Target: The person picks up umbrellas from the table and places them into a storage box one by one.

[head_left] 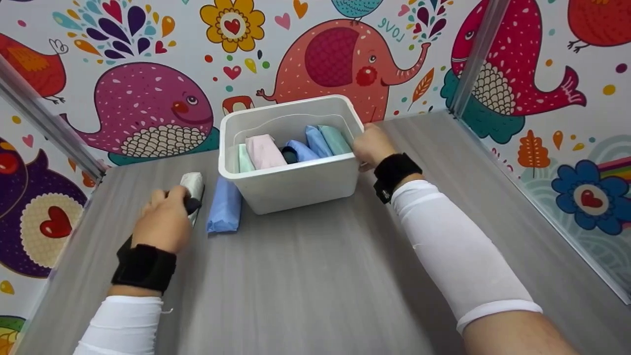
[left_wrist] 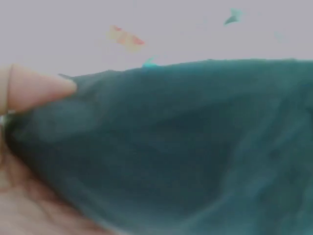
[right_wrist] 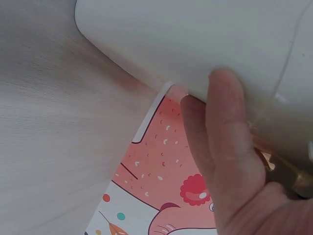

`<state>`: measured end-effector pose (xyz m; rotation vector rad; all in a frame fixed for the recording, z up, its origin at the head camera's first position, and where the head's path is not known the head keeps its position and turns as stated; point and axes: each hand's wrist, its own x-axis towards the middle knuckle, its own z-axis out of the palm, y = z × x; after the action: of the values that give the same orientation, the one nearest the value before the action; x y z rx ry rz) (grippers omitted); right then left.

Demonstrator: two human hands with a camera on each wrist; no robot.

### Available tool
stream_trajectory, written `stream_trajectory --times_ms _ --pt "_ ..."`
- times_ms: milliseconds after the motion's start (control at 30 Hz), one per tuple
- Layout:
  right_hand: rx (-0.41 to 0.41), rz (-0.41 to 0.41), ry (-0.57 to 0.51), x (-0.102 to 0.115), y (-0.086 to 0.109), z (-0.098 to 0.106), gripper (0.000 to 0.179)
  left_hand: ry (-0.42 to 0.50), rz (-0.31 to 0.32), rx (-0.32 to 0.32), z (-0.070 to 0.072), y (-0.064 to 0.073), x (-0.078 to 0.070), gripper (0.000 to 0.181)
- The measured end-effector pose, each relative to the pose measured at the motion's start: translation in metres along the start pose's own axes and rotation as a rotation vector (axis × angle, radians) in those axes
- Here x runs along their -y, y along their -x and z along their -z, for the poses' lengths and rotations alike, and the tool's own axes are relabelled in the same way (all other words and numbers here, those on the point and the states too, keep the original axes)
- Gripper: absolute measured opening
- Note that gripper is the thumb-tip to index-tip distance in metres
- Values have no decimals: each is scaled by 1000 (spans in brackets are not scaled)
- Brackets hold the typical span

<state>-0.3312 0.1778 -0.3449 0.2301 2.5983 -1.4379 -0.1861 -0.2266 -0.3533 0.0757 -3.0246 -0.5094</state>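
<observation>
My left hand (head_left: 162, 224) pinches a dark wrapped packet (head_left: 192, 203), mostly hidden under the hand in the head view. In the left wrist view that dark packet (left_wrist: 161, 147) fills much of the picture, with the thumb on its edge. A white packet (head_left: 192, 182) lies on the table just past this hand. My right hand (head_left: 373, 144) grips the right end of a white plastic bin (head_left: 305, 185); in the right wrist view its fingers (right_wrist: 227, 115) press against the bin's outer wall. Inside the bin stand pink (head_left: 266, 150), blue (head_left: 318, 142), pale green, teal and dark packets.
A blue packet (head_left: 225, 206) lies on the grey wood-grain table (head_left: 296, 281), close against the bin's left side. Cartoon-printed wall panels (head_left: 315, 59) stand behind and at both sides, joined by metal corner posts (head_left: 475, 64).
</observation>
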Motion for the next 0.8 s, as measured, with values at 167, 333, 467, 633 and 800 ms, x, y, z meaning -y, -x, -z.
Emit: stream_trajectory --times_ms 167,333,467,633,800 --pt "-2 0 0 0 1 1 53 15 -102 -112 10 -6 -32 39" --pt "-4 -3 -9 0 1 0 51 15 -218 -187 15 -15 -58 34" --pt "-5 -13 -23 0 1 -1 52 11 -303 -214 18 -20 -78 36" --pt "-12 -16 -32 0 1 -2 54 -17 -406 -252 20 -30 -101 38" --pt "-10 -2 5 0 0 -1 60 -49 -491 -291 16 -42 -120 37"
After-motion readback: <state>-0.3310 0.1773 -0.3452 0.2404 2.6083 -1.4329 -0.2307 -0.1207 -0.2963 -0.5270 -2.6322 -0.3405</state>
